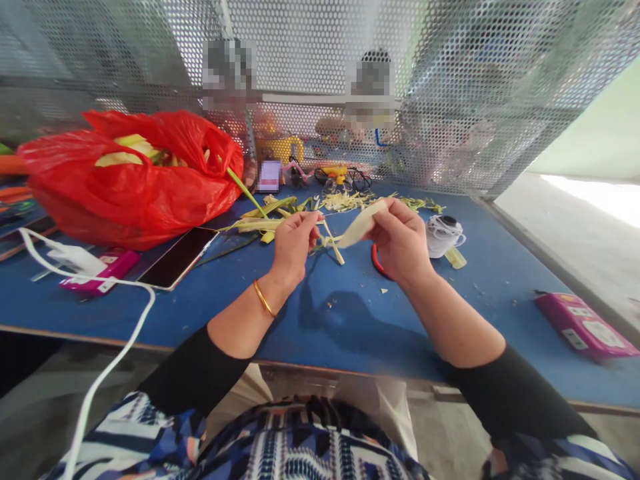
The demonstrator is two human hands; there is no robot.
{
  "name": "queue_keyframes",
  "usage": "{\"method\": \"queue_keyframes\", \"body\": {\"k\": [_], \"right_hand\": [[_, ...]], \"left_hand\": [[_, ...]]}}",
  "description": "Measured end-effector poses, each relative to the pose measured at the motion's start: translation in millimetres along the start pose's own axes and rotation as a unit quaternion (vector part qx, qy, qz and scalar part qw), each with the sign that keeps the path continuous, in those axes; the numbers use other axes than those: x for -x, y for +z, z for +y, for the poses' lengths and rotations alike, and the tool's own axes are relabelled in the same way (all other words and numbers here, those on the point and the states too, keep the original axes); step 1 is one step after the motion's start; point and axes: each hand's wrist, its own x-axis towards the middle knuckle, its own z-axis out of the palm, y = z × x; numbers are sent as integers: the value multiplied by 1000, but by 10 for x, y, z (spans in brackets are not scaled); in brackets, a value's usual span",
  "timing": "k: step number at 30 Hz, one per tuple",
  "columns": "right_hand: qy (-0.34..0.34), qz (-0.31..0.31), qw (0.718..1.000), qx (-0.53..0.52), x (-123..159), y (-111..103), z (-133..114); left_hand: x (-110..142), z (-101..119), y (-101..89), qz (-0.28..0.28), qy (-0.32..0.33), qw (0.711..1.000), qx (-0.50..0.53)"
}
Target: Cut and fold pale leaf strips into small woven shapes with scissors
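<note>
Centrally, a pale, flat husk piece is held above the blue desk, slanting down and leftward from the right grip, which pinches its upper end between thumb and fingers. The left grip is closed at the fingertips on a thin pale strand that reaches toward the husk piece; whether the two join cannot be told. Below and between the grips hangs or lies a narrow stalk with a yellowish tip, its support unclear.

Just behind, shredded pale strips and longer green-yellow leaves lie spread on the desk. Part of a red curved object shows beside the right grip. To the right stand a white patterned cup with a dark top and, nearer the desk's right edge, a magenta box.

To the left, a red plastic bag holds more husks; in front of it lie a dark-screened phone and a magenta pack, crossed by a white cable. Farther back, a perforated metal screen rises behind the desk.
</note>
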Motion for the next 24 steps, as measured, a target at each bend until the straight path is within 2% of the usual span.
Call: {"method": "queue_keyframes", "body": {"k": [3, 6, 9, 13, 16, 24], "right_hand": [[112, -79, 988, -70, -22, -40, -39], [154, -121, 980, -39, -25, -28, -17], [127, -110, 984, 60, -11, 16, 53], [55, -90, 984, 147, 9, 43, 131], [16, -67, 987, 148, 6, 41, 151], [39, -70, 990, 116, -1, 66, 145]], "left_hand": [[4, -3, 5, -19, -10, 1000, -13], [56, 9, 31, -96, -41, 995, -4], [100, -5, 56, -159, -68, 985, 7], [89, -73, 55, -125, -76, 989, -2], [73, -95, 48, -106, -83, 991, -6], [100, -76, 51, -117, -88, 989, -28]]}}
